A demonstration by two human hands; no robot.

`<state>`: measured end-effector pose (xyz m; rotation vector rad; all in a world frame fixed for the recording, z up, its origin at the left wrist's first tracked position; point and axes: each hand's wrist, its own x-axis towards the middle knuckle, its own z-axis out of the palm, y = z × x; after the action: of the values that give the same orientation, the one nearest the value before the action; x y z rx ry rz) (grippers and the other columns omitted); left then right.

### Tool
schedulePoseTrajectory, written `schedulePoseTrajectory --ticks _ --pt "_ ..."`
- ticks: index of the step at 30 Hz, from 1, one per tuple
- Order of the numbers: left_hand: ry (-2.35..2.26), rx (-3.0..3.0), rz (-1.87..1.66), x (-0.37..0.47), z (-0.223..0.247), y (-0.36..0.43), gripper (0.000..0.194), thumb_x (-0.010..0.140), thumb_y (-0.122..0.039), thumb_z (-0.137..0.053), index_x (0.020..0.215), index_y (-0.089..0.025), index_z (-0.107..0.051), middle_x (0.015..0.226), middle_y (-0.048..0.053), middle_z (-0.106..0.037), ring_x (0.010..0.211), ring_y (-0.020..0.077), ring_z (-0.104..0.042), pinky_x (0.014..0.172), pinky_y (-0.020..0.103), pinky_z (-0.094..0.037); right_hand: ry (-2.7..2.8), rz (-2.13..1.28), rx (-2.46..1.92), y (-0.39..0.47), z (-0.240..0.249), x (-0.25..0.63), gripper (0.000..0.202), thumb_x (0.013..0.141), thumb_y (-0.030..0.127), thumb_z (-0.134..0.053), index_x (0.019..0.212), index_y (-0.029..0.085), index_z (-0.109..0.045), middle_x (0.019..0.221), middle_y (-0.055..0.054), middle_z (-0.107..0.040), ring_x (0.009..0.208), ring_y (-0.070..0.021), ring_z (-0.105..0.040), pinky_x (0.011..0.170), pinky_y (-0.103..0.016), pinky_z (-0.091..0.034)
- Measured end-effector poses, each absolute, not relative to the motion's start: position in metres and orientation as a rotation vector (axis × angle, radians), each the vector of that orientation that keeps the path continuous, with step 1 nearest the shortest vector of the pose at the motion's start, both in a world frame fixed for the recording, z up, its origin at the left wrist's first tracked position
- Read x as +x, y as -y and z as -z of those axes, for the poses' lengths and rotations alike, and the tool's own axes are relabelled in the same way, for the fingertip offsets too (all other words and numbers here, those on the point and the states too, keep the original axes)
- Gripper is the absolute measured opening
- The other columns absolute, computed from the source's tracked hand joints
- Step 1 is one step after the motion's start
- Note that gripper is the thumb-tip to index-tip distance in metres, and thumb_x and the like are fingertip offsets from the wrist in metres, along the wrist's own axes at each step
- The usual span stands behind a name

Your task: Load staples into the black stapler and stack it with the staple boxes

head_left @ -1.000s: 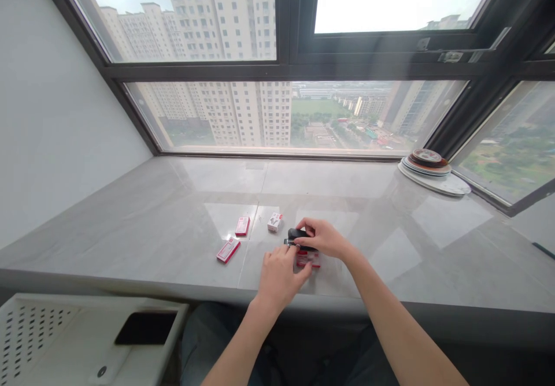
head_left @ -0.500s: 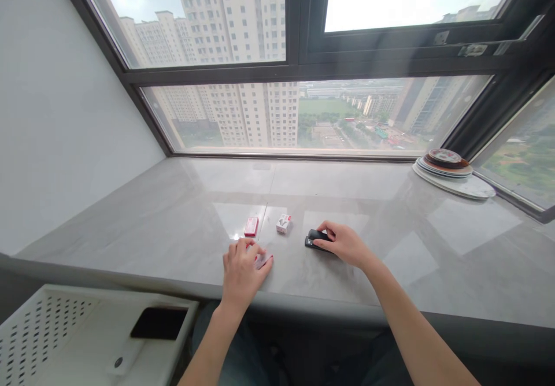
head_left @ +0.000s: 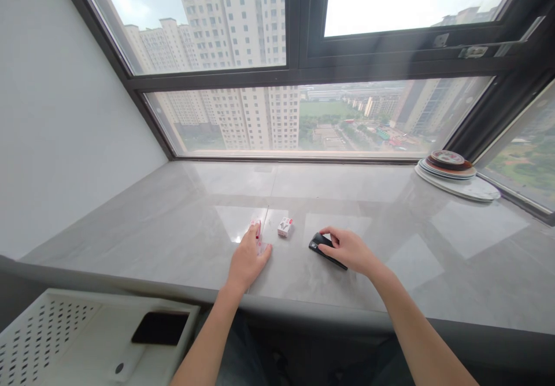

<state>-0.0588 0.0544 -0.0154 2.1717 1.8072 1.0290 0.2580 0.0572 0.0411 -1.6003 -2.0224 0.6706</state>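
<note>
My left hand (head_left: 248, 260) lies on the counter, its thumb spread away from its outstretched fingers. The fingertips partly cover a small red-and-white box (head_left: 258, 224). Between thumb and fingers, a pinkish, see-through item (head_left: 261, 248) shows in part; its shape is unclear. To the right of that hand sits a second small box (head_left: 285, 227), white with red marks, untouched. My right hand (head_left: 347, 251) grips a black stapler (head_left: 319, 240) from above, thumb on the near side and fingers on the far side. The stapler rests slanted on the counter.
Stacked plates (head_left: 451, 169) stand at the counter's back right corner, below the window. A white tray (head_left: 97, 340) with a perforated part and a dark phone-like object (head_left: 160, 328) is below the front edge at left. The grey counter (head_left: 368, 189) spans the view.
My left hand has moved forward, its fingers now over the red-and-white box. The stapler in my right hand has turned, its rear end now nearer the front edge. The view has shifted slightly.
</note>
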Motion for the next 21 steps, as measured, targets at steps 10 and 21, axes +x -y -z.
schedulePoseTrajectory --ticks 10,21 --pt "-1.738 2.333 -1.024 0.008 0.001 -0.064 0.042 0.102 -0.030 -0.048 0.144 -0.030 -0.050 0.130 0.010 -0.058 0.128 0.0266 -0.051 0.109 0.046 -0.042 1.700 -1.149 -1.563 -0.035 -0.017 0.241 0.054 0.096 0.068 -0.042 0.114 0.023 -0.067 0.060 0.002 -0.058 0.047 -0.0141 -0.051 0.049 -0.026 -0.037" --pt "-1.818 2.291 -1.024 -0.024 0.003 -0.034 0.030 0.107 -0.028 -0.038 0.132 -0.029 -0.055 0.132 0.009 -0.057 0.129 0.0256 -0.049 0.108 0.044 -0.042 1.622 -1.361 -1.178 -0.034 0.009 0.138 0.051 0.101 0.057 -0.043 0.142 0.028 -0.052 0.064 0.004 -0.057 0.048 -0.0148 -0.056 0.049 -0.027 -0.048"
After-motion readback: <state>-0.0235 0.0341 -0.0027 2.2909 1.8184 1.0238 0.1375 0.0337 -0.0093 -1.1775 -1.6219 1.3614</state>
